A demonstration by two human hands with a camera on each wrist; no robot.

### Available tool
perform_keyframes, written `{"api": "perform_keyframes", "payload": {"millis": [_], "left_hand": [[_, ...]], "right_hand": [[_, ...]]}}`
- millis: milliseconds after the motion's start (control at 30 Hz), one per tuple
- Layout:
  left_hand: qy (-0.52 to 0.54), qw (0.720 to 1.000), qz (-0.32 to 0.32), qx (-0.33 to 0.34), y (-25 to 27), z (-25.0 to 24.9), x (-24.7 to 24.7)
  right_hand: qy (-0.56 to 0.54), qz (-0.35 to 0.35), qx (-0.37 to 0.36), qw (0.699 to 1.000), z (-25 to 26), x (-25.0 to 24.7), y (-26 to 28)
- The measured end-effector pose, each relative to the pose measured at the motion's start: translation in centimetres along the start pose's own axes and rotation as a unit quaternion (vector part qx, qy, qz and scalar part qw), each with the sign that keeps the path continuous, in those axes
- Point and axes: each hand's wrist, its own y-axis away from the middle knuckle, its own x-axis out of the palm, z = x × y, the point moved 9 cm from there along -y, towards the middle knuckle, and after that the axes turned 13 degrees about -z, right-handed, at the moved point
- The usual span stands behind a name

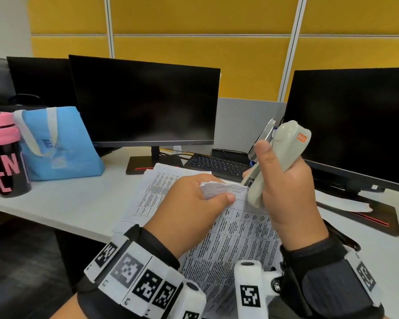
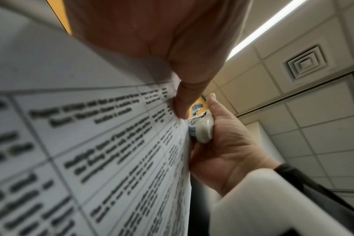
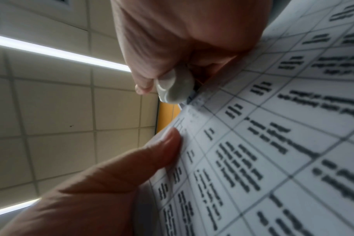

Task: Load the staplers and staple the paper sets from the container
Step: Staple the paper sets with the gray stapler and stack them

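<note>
A set of printed table sheets [image 1: 235, 240] is held up above the desk edge. My left hand [image 1: 194, 203] pinches its top corner, which carries several staples, between thumb and fingers. My right hand [image 1: 286, 192] grips a cream stapler [image 1: 279, 157] with an orange label, nose down, its mouth over the corner of the paper set. The stapler's metal tail sticks up behind it. In the left wrist view the left thumb [image 2: 184, 102] presses the paper [image 2: 111, 159] beside the stapler [image 2: 204, 129]. The right wrist view shows the stapler nose [image 3: 176, 87] at the paper's edge [image 3: 253, 143].
More printed sheets [image 1: 161, 180] lie on the white desk [image 1: 67, 203]. Two dark monitors [image 1: 145, 100] [image 1: 355, 125] stand behind, with a keyboard [image 1: 217, 164] between them. A blue bag [image 1: 60, 146] and a pink-lidded black bottle [image 1: 5, 155] stand at the left.
</note>
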Motion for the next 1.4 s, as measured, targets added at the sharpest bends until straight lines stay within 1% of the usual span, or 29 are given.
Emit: {"api": "perform_keyframes", "payload": {"millis": [200,467,567,633,733,900,1267,1400], "left_hand": [[0.003,1.0,-0.011,0.008,-0.2,-0.1,-0.4],[-0.003,1.0,0.0,0.015,0.0,-0.4,0.2],[-0.014,1.0,0.002,0.021,0.1,-0.4,0.5],[-0.017,1.0,0.002,0.026,0.1,-0.5,0.7],[-0.011,1.0,0.003,0.022,0.3,-0.6,1.0],[-0.003,1.0,-0.002,0.017,0.5,-0.7,1.0],[0.028,1.0,-0.002,0.012,0.5,-0.7,1.3],[0.044,0.999,0.022,0.019,0.5,-0.9,1.8]], "right_hand": [[0.004,0.018,0.0,1.0,-0.2,0.2,0.1],[0.018,0.025,0.04,0.999,-0.8,0.2,0.0],[0.004,0.006,0.063,0.998,-1.1,0.0,-0.1],[0.003,-0.015,0.063,0.998,-0.9,-0.2,-0.1],[-0.006,-0.031,0.055,0.998,-0.4,-0.3,0.0],[-0.008,-0.039,0.038,0.998,-0.3,-0.6,0.2],[-0.026,-0.021,-0.005,0.999,0.3,-0.8,0.1],[-0.033,-0.028,-0.02,0.999,0.4,-0.9,0.0]]}}
